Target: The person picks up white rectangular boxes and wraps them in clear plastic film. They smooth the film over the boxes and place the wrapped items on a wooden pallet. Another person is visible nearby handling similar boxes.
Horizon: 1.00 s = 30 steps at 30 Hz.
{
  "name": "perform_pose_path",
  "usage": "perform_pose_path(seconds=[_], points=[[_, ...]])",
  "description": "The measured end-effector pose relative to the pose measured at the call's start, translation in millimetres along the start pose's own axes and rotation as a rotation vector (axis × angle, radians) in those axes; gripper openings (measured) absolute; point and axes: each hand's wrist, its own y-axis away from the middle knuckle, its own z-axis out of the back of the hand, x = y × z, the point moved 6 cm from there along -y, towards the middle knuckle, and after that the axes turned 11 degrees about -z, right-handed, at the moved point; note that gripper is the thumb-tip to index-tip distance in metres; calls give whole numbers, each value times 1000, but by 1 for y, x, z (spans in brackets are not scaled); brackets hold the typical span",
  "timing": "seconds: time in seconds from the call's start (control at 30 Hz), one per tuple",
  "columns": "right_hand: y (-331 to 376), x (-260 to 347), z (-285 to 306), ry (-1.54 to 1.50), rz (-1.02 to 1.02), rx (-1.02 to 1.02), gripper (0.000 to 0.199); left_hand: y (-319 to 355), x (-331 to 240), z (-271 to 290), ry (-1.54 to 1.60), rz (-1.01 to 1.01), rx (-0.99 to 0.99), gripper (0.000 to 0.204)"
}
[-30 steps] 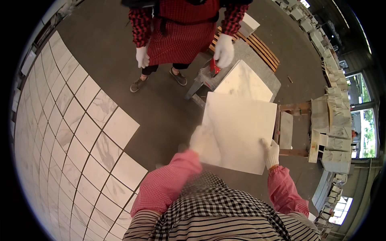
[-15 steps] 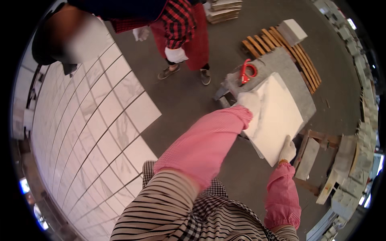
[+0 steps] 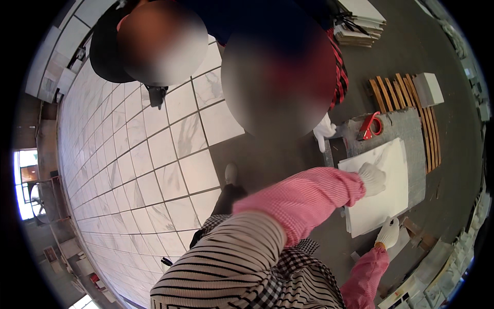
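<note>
A large white marble tile (image 3: pixel 383 193) lies on a grey slab (image 3: pixel 406 129) at the right. My left hand (image 3: pixel 371 177), in a white glove, presses on the tile's top face near its far left part. My right hand (image 3: pixel 387 234), also gloved, grips the tile's near edge. Both my sleeves are pink. Another person leans in from the top, and their white-gloved hand (image 3: pixel 324 131) is at the slab's left edge, apart from the tile.
A red tool (image 3: pixel 369 126) lies on the slab beyond the tile. Wooden slats (image 3: pixel 396 95) with a white block (image 3: pixel 428 88) sit behind it, and stacked tiles (image 3: pixel 360 20) at the top. Laid marble floor tiles (image 3: pixel 154 154) fill the left.
My view has swung toward the tiled floor and the other person has come much closer. The tile has gone down flat on the slab, and my left hand has moved from its edge onto its face.
</note>
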Motion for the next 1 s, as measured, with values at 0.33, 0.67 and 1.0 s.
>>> perform_pose_path(seconds=[0.33, 0.67, 1.0], points=[[193, 194, 13, -612, 386, 104, 33, 484, 167, 26, 291, 1062, 145, 51], [361, 324, -69, -423, 515, 632, 37, 664, 289, 143, 377, 1318, -308, 54], [459, 532, -127, 30, 1087, 767, 51, 768, 294, 95, 527, 1391, -454, 49]])
